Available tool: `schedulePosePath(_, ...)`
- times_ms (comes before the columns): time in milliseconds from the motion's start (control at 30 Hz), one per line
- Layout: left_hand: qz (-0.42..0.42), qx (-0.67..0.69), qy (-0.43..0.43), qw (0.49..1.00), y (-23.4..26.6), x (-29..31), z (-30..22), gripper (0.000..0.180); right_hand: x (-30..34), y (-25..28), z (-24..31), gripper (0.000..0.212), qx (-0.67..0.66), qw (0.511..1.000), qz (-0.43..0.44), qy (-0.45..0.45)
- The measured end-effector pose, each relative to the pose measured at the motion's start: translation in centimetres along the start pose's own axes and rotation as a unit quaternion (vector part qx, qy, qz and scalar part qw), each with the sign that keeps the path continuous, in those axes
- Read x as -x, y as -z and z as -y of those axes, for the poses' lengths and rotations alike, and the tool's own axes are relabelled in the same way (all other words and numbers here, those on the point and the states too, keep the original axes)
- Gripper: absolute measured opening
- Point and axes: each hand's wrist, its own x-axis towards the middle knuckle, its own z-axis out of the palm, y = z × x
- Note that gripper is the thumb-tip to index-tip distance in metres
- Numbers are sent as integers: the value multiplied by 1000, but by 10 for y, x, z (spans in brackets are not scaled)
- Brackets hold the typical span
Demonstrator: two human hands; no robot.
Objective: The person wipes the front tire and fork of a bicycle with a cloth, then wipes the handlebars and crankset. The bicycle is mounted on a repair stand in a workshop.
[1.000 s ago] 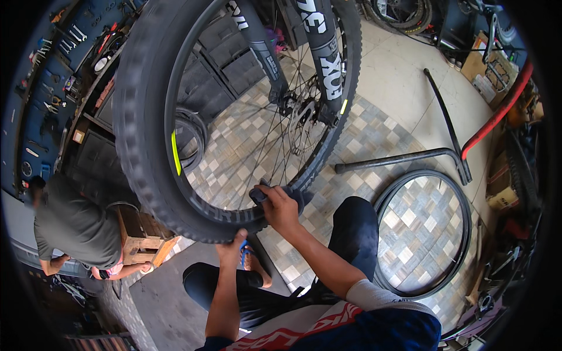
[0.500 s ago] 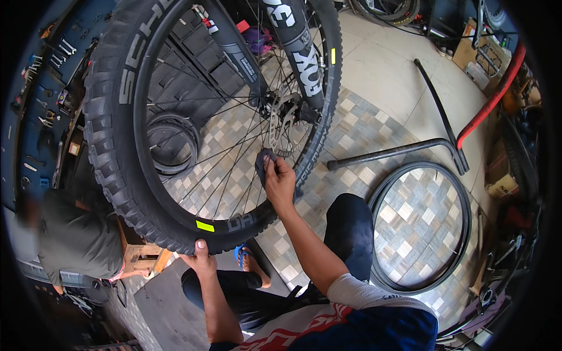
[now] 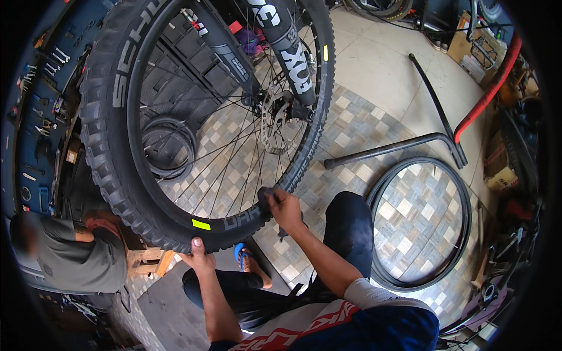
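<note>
Your left hand (image 3: 201,260) curls round the wheel (image 3: 114,140) at its bottom edge, thumb on the tread, fingers partly hidden. Your right hand (image 3: 284,209) is closed, pinching a dark cloth (image 3: 264,199) at the lower right rim. The mat (image 3: 175,307) ends near your slipper (image 3: 239,252). Loose tires (image 3: 466,228) lie on the floor beyond your right knee (image 3: 350,213). Past them, tiles show between the wheel's right edge and the stand (image 3: 386,148).

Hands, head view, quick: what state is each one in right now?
Left hand: grip closed on the lower edge of the tyre, thumb on the near side.
Right hand: closed, holding a dark cloth at the tyre's sidewall.
</note>
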Motion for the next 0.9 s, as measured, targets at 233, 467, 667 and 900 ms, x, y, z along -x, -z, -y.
schedulePosePath(233,10,-6,3,1000,4,13,14,67,-47,-26,27,19,-188,974,-125,9)
schedulePosePath(467,-7,17,0,1000,4,16,29,66,11,-9,29,17,-65,997,-35,-10)
schedulePosePath(667,11,16,8,1000,12,27,46,65,-36,-9,50,20,15,979,-128,158)
schedulePosePath(900,13,0,9,1000,20,26,50,65,11,-7,54,40,72,933,27,352)
